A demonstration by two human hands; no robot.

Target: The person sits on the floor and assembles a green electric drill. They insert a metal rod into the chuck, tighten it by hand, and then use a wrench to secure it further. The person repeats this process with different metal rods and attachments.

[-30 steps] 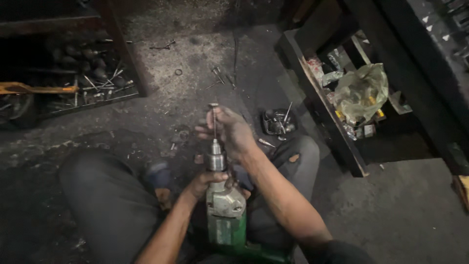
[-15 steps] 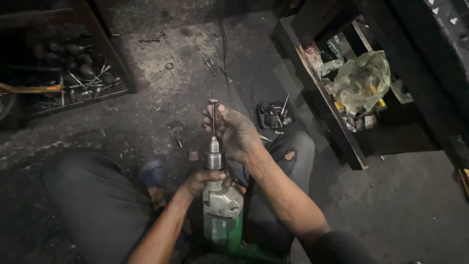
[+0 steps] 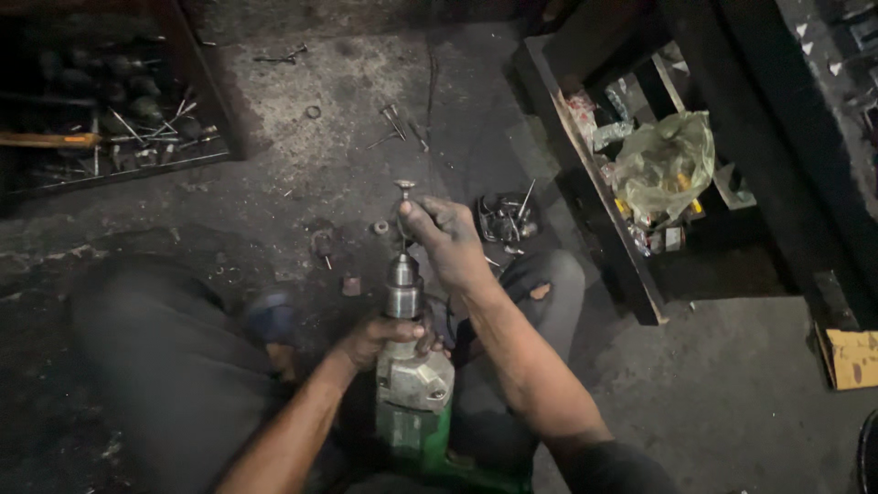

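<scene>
I had the green electric drill [image 3: 412,389] upright between my knees, left hand [image 3: 382,337] clenched round its neck below the chuck [image 3: 402,285]. At twelve o'clock, right hand [image 3: 445,240] pinched the valve-like stem [image 3: 403,203]; I judged keeping it straight mattered.

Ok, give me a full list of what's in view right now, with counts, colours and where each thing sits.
electric drill: one, green and silver, upright between the knees
chuck: one, silver, top of the drill
bit: one, metal, standing up from the chuck
tray of rods: one, dark, upper left on the floor
plastic bag: one, yellowish clear, in the shelf at right
shelf: one, dark, right side
cluster of metal parts: one, dark, floor beside the right knee
cardboard box: one, brown, far right
left hand: gripping the drill below the chuck
right hand: fingers on the bit
</scene>
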